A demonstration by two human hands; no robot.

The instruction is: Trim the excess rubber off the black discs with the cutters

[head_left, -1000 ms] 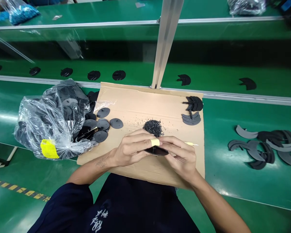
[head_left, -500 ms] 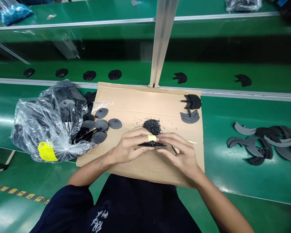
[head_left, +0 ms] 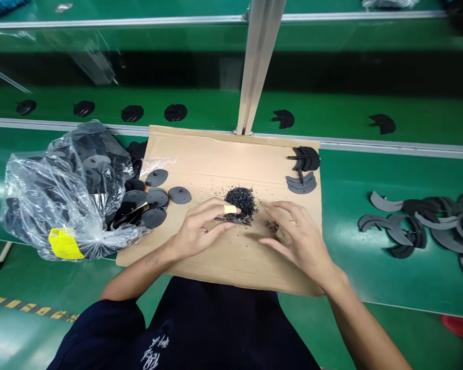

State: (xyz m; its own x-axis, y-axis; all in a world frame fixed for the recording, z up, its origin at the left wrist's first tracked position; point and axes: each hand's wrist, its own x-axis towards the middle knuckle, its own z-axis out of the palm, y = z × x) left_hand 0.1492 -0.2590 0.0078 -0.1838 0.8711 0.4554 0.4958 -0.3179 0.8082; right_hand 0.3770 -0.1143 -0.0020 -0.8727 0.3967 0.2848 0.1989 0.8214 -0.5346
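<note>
Pinched between the thumb and fingers of my left hand (head_left: 202, 226) is a thin black disc (head_left: 237, 221), seen nearly edge-on. A yellow wrap covers one finger of that hand. Just beyond the disc, a pile of small black bits (head_left: 241, 200) lies on the cardboard sheet (head_left: 224, 257). To the right, my right hand (head_left: 299, 241) is apart from the disc, its thumb and fingers spread. Beneath its fingers shows a small shiny metallic thing (head_left: 272, 226), partly hidden and too unclear to name.
Loose black discs (head_left: 153, 218) lie at the left beside a clear plastic bag (head_left: 67, 195) of dark parts. Curved black pieces (head_left: 301, 182) sit on the cardboard's far right, more crescent pieces (head_left: 401, 231) on the green table. A metal post (head_left: 254, 77) stands ahead; black parts (head_left: 175, 112) line the belt.
My right hand has let go of the disc, moved right and opened. My left hand has shifted slightly left and forward with the disc, nearer the pile. Parts on the belt appear shifted left.
</note>
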